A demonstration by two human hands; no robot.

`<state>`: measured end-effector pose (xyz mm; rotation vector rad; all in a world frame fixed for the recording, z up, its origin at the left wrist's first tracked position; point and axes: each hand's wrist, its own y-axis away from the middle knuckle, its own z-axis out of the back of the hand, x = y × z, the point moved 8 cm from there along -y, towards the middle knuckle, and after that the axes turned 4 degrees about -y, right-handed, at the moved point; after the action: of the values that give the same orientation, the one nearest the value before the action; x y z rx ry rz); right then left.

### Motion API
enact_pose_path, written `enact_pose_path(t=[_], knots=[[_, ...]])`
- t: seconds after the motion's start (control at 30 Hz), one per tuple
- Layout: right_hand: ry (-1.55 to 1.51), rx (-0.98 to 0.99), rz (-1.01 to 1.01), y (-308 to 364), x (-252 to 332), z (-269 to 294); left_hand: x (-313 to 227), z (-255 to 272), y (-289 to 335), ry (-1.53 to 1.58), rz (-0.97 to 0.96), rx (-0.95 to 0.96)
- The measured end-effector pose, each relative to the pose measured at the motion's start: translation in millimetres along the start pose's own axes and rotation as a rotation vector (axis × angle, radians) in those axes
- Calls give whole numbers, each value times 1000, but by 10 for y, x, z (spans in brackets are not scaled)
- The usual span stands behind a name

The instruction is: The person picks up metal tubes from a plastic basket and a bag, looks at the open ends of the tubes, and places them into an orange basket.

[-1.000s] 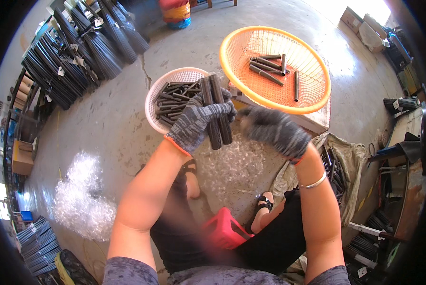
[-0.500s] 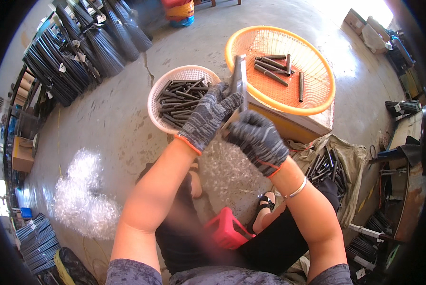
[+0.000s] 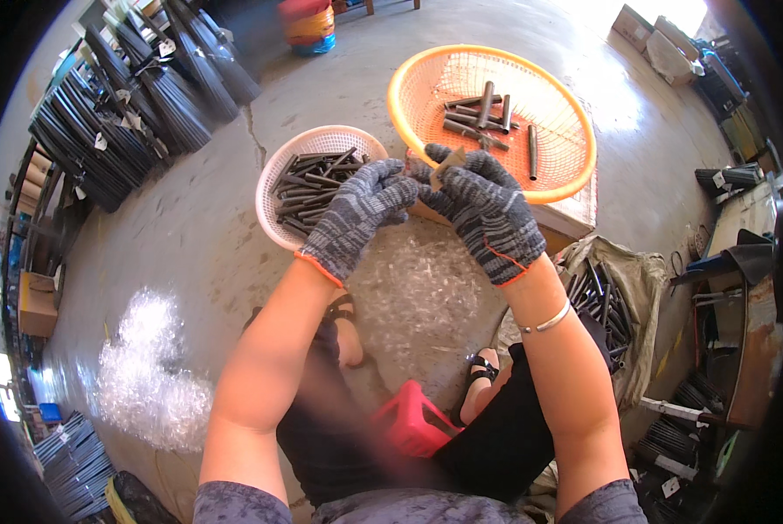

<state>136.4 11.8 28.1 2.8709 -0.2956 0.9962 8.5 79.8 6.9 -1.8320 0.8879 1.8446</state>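
Both my hands wear grey knitted gloves with orange cuffs. My right hand is closed on a small flat brownish piece, whose pointed end sticks up past the fingers; its kind I cannot make out. Beside it, my left hand has loosely bent fingers that are apart, with nothing seen in them. Beyond my right hand stands an orange mesh basket with several dark tubes in it. One blurred tube is upright above the others there. Next to my left hand, a white-pink basket holds many short dark tubes.
The orange basket rests on a box. A cloth sack of dark tubes lies at the right. Clear plastic wrap lies on the floor at the left. A pink stool is between my legs. Bundled rods stand far left.
The dark tube that was held upright between my hands is out of them. A blurred tube now shows in the orange basket. My left hand's fingers have loosened.
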Motion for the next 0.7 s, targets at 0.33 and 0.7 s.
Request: enact_pose_path(t=[0.33, 0.7], knots=[[-144, 52, 328, -56, 835, -88, 17, -96, -37, 90, 35, -48], [469, -387, 414, 1874, 2032, 2157, 36, 7, -55, -341, -261, 157]])
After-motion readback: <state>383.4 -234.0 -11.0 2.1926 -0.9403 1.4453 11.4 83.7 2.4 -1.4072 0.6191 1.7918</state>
